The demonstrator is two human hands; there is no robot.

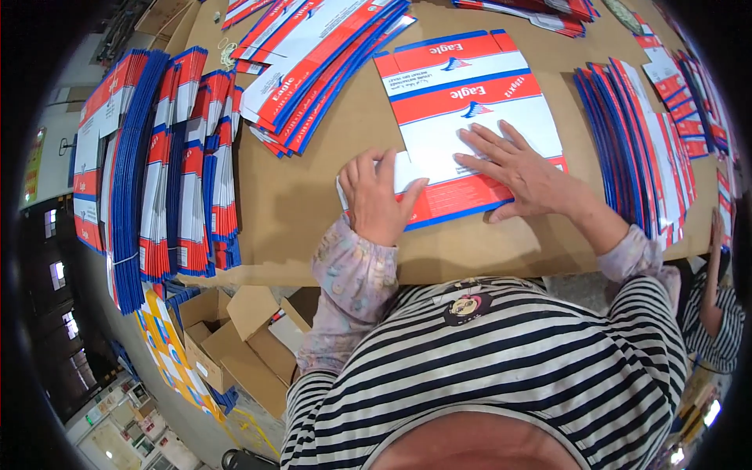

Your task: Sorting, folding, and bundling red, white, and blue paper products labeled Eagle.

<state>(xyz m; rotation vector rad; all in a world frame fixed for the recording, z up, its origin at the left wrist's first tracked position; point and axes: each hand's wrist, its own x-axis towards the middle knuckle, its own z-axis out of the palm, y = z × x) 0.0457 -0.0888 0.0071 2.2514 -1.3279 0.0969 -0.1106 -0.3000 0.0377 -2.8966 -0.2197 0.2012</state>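
A flat printed carton blank [439,149], red, white and blue, lies on the brown table in front of me. My right hand [517,176] rests palm down on its near right part with the fingers spread. At the carton's near left side, my left hand [377,196] lies over a white side flap, its thumb stretched away from the bent fingers. The left palm hides part of that flap. Neither hand grips anything that I can see.
Upright stacks of folded cartons [125,172] line the table's left side. More stacks stand on the right [634,149], and a fanned pile [313,70] lies at the far left. Below the table edge are open brown cardboard boxes [243,341]. Another person's arm [713,274] shows at far right.
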